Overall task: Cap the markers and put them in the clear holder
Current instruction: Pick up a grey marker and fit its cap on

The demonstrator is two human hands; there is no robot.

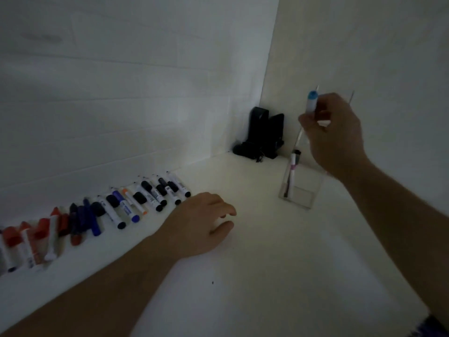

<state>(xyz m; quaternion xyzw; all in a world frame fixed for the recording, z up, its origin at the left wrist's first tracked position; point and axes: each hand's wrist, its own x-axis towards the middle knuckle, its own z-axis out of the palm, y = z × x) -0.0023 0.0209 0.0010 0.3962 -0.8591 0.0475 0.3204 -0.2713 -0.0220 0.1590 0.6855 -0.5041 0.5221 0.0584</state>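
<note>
My right hand (334, 132) pinches a white marker with a light blue end (311, 101), held upright over the tall clear holder (300, 188) at the right. One marker with a dark cap and pink band (294, 164) stands inside the holder. My left hand (202, 222) rests on the white counter with relaxed fingers and holds nothing. A row of several markers and loose caps (136, 203) in black, blue, orange and red lies along the wall at the left.
A black device (263, 136) stands in the far corner against the tiled wall. The white counter (267, 263) runs toward me between my arms. The side wall rises just behind the holder.
</note>
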